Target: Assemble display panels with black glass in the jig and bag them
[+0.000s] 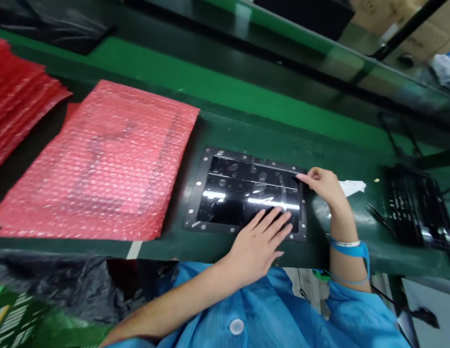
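A black framed display panel (pixel 243 193) lies flat on the green work surface, with round silvery spots along its border. Its glossy screen reflects light and shows bubble-like marks. My left hand (pixel 259 246) rests on the panel's lower right part, palm down with fingers stretched. At the upper right corner of the panel, my right hand (pixel 322 183) has thumb and finger pinched together. What lies between those fingertips is too small to make out. A blue band (pixel 350 249) circles my right wrist.
Red bubble-wrap bags (pixel 112 164) lie left of the panel, beside a taller red stack (pixel 22 96). To the right are a crumpled white scrap (pixel 352 187), tweezers (pixel 380 218) and several black parts (pixel 417 208). A shelf edge (pixel 319 72) runs along the back.
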`<state>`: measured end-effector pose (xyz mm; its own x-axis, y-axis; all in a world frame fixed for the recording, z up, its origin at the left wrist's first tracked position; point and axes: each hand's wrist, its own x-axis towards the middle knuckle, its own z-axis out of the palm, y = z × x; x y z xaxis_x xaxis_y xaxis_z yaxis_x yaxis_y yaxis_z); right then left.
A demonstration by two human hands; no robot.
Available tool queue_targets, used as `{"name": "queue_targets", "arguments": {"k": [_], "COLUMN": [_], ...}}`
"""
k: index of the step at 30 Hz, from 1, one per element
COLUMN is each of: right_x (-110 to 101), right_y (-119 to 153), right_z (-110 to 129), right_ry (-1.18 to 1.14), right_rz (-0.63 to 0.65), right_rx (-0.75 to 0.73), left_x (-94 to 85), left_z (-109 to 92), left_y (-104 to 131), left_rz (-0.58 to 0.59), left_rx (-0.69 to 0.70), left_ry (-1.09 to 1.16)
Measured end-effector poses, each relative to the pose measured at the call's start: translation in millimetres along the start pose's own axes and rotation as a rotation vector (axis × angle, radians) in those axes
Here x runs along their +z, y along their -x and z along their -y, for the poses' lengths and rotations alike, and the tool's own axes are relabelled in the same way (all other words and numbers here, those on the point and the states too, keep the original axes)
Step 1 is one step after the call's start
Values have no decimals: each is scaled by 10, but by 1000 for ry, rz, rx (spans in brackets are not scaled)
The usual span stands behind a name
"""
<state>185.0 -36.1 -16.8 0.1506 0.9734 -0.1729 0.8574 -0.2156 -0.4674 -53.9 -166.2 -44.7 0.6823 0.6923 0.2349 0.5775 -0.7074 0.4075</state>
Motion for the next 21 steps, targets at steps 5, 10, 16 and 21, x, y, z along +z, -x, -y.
{"name": "queue_targets", "arguments": {"k": [5,10,16,21], "right_x": [72,58,78,126], "right_y": [-42,-62,-22,48], "right_z": [63,147,111,83], "right_ry": [152,183,79,-29], "right_rz": [-15,24,-11,-117], "right_rx": [16,40,21,33], "left_x": [162,131,-101,-282], "left_z": [-104,-117,118,526], "left_y": [-209,-217,-431,-735], "left_rz": [45,72,156,-106], "left_rx": [67,58,104,-258], "left_ry": [-42,-40,79,-89]}}
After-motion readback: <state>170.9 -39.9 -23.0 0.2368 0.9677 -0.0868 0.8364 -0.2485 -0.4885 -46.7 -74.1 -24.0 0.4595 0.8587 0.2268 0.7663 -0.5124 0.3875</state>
